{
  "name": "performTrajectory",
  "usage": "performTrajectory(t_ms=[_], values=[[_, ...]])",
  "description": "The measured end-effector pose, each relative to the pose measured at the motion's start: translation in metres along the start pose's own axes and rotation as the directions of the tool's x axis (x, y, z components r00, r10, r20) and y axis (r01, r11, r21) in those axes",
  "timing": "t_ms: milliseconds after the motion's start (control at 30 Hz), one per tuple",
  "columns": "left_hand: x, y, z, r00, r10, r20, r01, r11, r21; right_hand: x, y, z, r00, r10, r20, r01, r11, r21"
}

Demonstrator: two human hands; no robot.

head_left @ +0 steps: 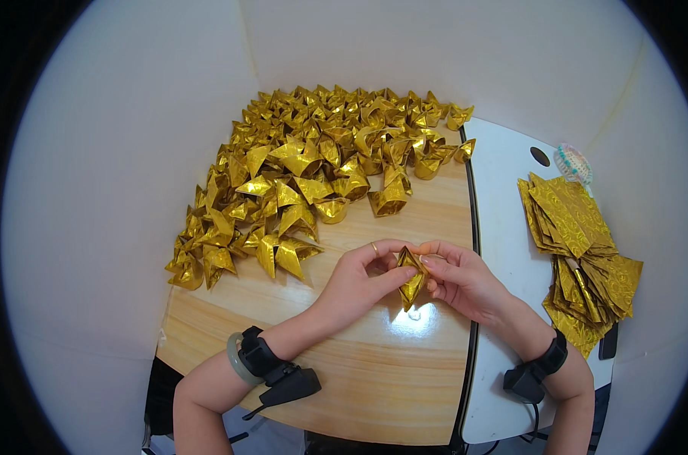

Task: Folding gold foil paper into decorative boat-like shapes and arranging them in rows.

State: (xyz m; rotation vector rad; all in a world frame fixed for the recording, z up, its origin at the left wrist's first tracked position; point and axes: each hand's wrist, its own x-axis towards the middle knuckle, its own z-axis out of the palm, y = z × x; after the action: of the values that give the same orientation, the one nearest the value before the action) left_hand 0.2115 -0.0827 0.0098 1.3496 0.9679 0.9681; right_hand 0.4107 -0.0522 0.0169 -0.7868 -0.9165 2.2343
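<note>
Between my two hands is a folded gold foil paper ingot, narrow and pointed at its lower end. My left hand pinches its left side, thumb across the front. On the other side, my right hand grips its upper right edge between thumb and fingers. Both hands are closed on the paper, just above the wooden table near its right edge. Beyond them lies a big heap of finished-looking gold paper ingots, shiny and boat-shaped.
A wooden table meets a white table on the right. Stacks of flat gold paper lie on the white one, beside a round pastel-edged object and a dark oval hole. Pale walls enclose the tables.
</note>
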Motion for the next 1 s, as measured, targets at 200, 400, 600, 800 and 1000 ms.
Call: performTrajectory(t_ms=[200,400,600,800,1000], values=[[-0.001,0.001,0.006,0.999,0.030,-0.020,-0.033,0.988,-0.153,0.001,0.001,0.001,1.000,0.000,-0.012,0.000,1.000,-0.018],[-0.003,0.013,0.007,0.998,-0.067,0.006,0.067,0.985,-0.158,-0.002,-0.001,0.007,0.999,-0.014,-0.044,0.013,1.000,-0.021],[-0.002,-0.001,0.004,0.988,0.154,-0.021,-0.155,0.984,-0.092,-0.003,-0.004,0.008,0.990,-0.038,0.132,0.041,0.999,-0.021],[-0.005,0.011,0.004,0.991,0.116,-0.062,-0.117,0.993,-0.023,-0.008,-0.007,0.007,0.986,-0.041,0.162,0.047,0.998,-0.036],[-0.004,0.008,0.004,0.976,0.115,-0.186,-0.137,0.985,-0.108,-0.007,-0.007,0.011,0.982,-0.015,0.188,0.012,1.000,0.014]])
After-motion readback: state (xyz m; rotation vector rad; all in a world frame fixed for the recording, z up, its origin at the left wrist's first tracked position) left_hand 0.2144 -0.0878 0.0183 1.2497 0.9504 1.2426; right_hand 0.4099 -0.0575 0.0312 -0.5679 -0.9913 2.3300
